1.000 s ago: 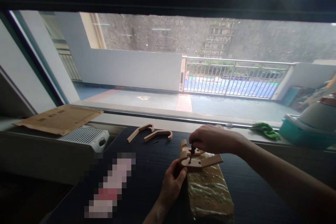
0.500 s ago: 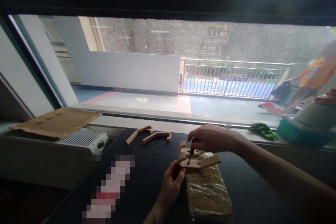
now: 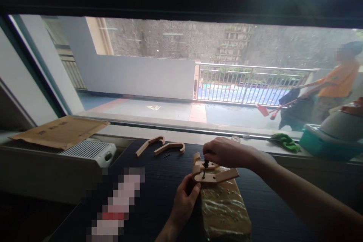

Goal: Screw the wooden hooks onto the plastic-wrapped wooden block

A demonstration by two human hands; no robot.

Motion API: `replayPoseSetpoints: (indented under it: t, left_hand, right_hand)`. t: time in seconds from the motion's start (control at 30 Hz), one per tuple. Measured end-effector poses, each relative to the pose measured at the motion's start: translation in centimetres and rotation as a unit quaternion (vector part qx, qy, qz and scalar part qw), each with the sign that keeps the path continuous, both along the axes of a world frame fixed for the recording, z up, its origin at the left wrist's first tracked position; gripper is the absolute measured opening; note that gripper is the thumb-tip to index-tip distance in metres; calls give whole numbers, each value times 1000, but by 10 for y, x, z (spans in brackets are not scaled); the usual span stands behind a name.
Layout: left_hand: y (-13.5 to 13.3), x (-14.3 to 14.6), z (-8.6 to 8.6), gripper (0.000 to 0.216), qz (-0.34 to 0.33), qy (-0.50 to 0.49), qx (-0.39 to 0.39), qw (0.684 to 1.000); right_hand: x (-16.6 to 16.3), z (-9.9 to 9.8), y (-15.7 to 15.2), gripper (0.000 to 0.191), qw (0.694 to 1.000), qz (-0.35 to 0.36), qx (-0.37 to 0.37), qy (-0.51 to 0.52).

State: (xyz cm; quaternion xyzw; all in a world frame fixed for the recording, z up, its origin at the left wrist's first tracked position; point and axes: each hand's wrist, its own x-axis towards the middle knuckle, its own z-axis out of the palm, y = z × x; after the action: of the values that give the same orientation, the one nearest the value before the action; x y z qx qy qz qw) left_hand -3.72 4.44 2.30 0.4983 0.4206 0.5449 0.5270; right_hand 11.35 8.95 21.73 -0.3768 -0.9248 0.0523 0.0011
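My right hand (image 3: 225, 152) is closed around the dark handle of a screwdriver (image 3: 205, 165). The tool stands nearly upright, its tip at a hole near the curved end of a wooden hook (image 3: 227, 175). With thumb and fingers, my left hand (image 3: 183, 200) grips that hook's curved end. Underneath lies a brown block wrapped in clear tape (image 3: 225, 204), dotted with small holes. A second wooden hook (image 3: 196, 158) sits just behind, partly hidden by the right hand. Two loose wooden hooks (image 3: 149, 145) lie farther left, with small screws (image 3: 167, 155) beside them.
The dark table (image 3: 153, 193) meets a window sill. A brown envelope (image 3: 59, 132) rests on a white heater (image 3: 90, 151) at left. A green cloth (image 3: 285, 141) and teal basin (image 3: 326, 143) stand at right. Outside the glass, a person in orange (image 3: 337, 79) carries a red dustpan (image 3: 263, 110).
My right hand has dipped slightly and turned on the screwdriver, which is a little more upright. The left hand keeps its place. Outside, the person's red dustpan has shifted left and up.
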Motion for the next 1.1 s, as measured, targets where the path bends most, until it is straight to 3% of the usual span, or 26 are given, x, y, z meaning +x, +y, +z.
replayPoseSetpoints:
  t: [0.27,0.6,0.93,1.1]
  left_hand:
    - [-1,0,3,28,9,-7,-3,1000]
    - [0,0,1,27,4,-6,3,1000]
    - [-1,1,5,27,6,-2,1,1000]
    - [-1,0,4,24,2,-3,5,1000]
  right_hand:
    - [-2,11,-2,24,999,37,-22,-21]
    - [0,-5,3,27,999,33,-2,5]
    - [3,8,-2,25,999,40,-24,-1]
    - [3,-2,3,28,998,53,-8,15]
